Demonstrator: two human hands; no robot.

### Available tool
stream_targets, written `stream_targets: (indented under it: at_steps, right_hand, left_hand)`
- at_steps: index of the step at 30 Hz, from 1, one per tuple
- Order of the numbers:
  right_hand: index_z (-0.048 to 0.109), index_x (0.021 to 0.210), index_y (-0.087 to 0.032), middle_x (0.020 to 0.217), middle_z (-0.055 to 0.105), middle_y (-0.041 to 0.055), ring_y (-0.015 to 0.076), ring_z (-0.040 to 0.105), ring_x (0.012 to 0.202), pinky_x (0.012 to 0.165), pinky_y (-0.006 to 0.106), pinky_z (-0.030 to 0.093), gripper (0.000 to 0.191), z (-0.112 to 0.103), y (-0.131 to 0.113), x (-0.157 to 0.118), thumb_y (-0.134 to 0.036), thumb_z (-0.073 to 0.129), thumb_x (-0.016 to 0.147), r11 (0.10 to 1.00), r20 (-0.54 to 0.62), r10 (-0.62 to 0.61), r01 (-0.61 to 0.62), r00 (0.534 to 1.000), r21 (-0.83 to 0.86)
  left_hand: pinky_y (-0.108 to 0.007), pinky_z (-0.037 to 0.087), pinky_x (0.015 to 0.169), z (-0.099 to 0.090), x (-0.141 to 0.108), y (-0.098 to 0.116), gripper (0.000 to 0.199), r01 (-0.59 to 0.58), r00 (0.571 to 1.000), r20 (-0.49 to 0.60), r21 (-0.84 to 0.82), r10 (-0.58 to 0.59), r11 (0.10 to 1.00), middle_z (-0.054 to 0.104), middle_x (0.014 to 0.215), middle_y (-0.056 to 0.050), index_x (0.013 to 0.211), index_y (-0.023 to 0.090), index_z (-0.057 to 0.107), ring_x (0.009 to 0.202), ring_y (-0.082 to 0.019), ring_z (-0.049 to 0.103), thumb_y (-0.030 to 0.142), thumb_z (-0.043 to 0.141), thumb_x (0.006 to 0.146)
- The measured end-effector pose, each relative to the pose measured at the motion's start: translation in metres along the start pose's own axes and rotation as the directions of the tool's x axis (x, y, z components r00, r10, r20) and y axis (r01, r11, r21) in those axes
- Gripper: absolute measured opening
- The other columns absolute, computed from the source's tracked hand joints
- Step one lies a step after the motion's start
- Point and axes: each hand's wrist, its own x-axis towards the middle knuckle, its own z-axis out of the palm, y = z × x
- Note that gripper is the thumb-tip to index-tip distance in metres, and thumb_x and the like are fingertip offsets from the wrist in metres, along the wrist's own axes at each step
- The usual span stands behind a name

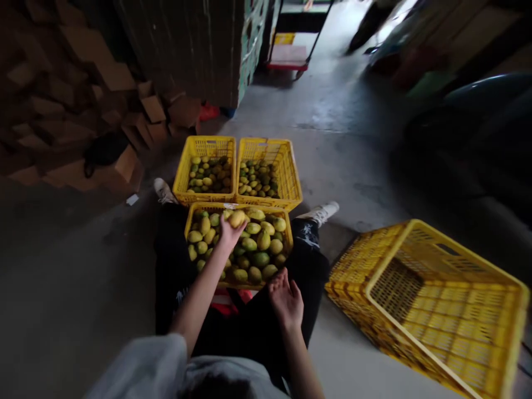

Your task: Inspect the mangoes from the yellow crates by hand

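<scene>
The near edge of view crops the yellow crate [453, 318] at right, the far edge truncates the trolley [290, 54], the held fruit [237, 218] partly conceals the left hand [228, 231], and far-right objects [484, 113] are too dark to identify.

No text, brand, number or sign can be read. A small white patch [230, 205] sits at the far rim of the near yellow crate [208, 206], too small to show any lettering. White markings [308, 233] on the right leg of the dark trousers [310, 266], and smaller ones on the left leg, are too blurred to make out as letters or pattern. The far stack's pale green side [251, 50] shows only unreadable streaks.
</scene>
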Motion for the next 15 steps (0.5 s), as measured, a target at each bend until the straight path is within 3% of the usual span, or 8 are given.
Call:
stream_targets:
  at_steps: [3,5,6,8,10,12,13,15]
  right_hand:
    - [0.08,0.113,-0.037,0.089,0.076,-0.001,0.0184,0.072,0.074,0.068,0.036,0.067,0.024,-0.019,-0.002,-0.014,-0.041,0.078,0.09,1.0,0.053,-0.007,0.007,0.999,-0.003]
    - [0.08,0.11,-0.036,0.088,0.074,-0.0011,0.0173,0.071,0.074,0.068,0.034,0.067,0.021,-0.008,-0.002,-0.013,-0.039,0.078,0.089,1.0,0.052,0.01,-0.011,0.999,0.013]
    - [0.081,0.107,-0.036,0.087,0.073,-0.0013,0.0168,0.071,0.074,0.068,0.033,0.066,0.019,0.0,-0.001,-0.01,-0.038,0.078,0.089,1.0,0.048,0.013,-0.014,0.999,0.023]
    - [0.08,0.107,-0.037,0.09,0.074,-0.0017,0.016,0.071,0.075,0.068,0.032,0.065,0.019,0.014,0.002,-0.005,-0.038,0.077,0.089,1.0,0.065,0.02,-0.021,0.998,0.01]
    - [0.08,0.109,-0.037,0.094,0.076,-0.0013,0.0162,0.072,0.077,0.069,0.032,0.066,0.019,0.021,0.006,-0.002,-0.04,0.076,0.091,0.998,0.081,0.056,-0.055,0.995,-0.021]
    - [0.08,0.109,-0.036,0.097,0.078,-0.0003,0.0171,0.073,0.079,0.07,0.033,0.066,0.019,0.024,0.01,-0.001,-0.039,0.074,0.092,0.991,0.067,0.128,-0.124,0.99,-0.056]
    - [0.081,0.108,-0.035,0.097,0.079,0.0003,0.0176,0.074,0.079,0.07,0.033,0.066,0.018,0.024,0.012,0.0,-0.038,0.074,0.092,0.984,0.054,0.167,-0.163,0.984,-0.074]
    - [0.08,0.106,-0.033,0.096,0.079,0.001,0.0182,0.074,0.078,0.068,0.033,0.066,0.017,0.026,0.017,0.005,-0.036,0.073,0.091,0.968,0.034,0.231,-0.226,0.972,-0.11]
  left_hand:
    - [-0.046,0.066,0.096,0.083,0.0,0.031,0.062,0.117,0.96,0.271,-0.145,-0.074,0.982,0.071,0.132,-0.02,0.143,0.018,0.063,0.134,-0.035,0.069,0.067,0.044,0.11]
    - [-0.053,0.063,0.101,0.105,-0.012,0.046,0.063,0.087,0.923,0.384,-0.171,-0.014,0.981,0.07,0.134,-0.017,0.15,0.021,0.06,0.14,-0.039,0.066,0.066,0.041,0.111]
    - [-0.054,0.061,0.104,0.101,-0.02,0.05,0.061,0.047,0.907,0.419,-0.185,0.036,0.982,0.071,0.136,-0.015,0.151,0.023,0.06,0.142,-0.038,0.065,0.065,0.039,0.112]
    - [-0.05,0.059,0.107,0.065,-0.039,0.049,0.057,-0.005,0.908,0.411,-0.192,0.084,0.981,0.073,0.136,-0.014,0.151,0.024,0.063,0.14,-0.034,0.066,0.059,0.039,0.113]
    - [-0.044,0.059,0.103,0.002,-0.058,0.033,0.051,0.011,0.952,0.303,-0.166,0.04,0.986,0.077,0.128,-0.015,0.144,0.02,0.068,0.127,-0.03,0.072,0.051,0.045,0.111]
    - [-0.04,0.059,0.095,-0.068,-0.074,0.007,0.042,0.047,0.997,0.069,-0.123,-0.039,0.991,0.079,0.12,-0.014,0.136,0.021,0.072,0.11,-0.026,0.075,0.04,0.055,0.103]
    - [-0.036,0.059,0.089,-0.098,-0.08,-0.006,0.039,0.041,0.995,-0.081,-0.118,-0.05,0.992,0.08,0.117,-0.013,0.133,0.022,0.073,0.104,-0.024,0.075,0.035,0.058,0.099]
    - [-0.032,0.056,0.077,-0.14,-0.086,-0.025,0.032,0.122,0.93,-0.337,-0.104,-0.15,0.987,0.079,0.106,-0.012,0.122,0.022,0.074,0.092,-0.021,0.074,0.03,0.058,0.095]
